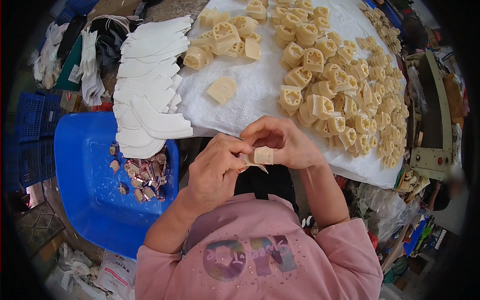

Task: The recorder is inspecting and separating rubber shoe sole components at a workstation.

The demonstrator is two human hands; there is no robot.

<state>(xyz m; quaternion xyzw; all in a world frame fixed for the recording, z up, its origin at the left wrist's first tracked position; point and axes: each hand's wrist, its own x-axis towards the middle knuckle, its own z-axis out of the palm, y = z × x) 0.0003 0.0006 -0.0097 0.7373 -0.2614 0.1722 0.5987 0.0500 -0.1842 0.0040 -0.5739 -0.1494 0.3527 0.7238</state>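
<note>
Close to my body, both hands meet over a small beige plastic block [263,155] that looks like a shoe heel. My right hand [287,142] grips it between thumb and fingers. On its other side my left hand [217,167] pinches a thin, pale sheet piece [262,168] with a pointed corner, laid against the block. The fingers partly hide where the two meet. Past my hands, a single beige heel block [222,90] lies flat on the white woven cloth [250,107]. Left of it is a fanned stack of white curved cut pieces [150,65].
A blue tub [90,200] at the left holds several heel blocks with shiny, pinkish covering [147,180]. Many bare beige heel blocks [345,95] are heaped across the cloth's right side, more at its far edge. Blue crates [37,115] stand far left; a pale green machine frame [432,160] stands right.
</note>
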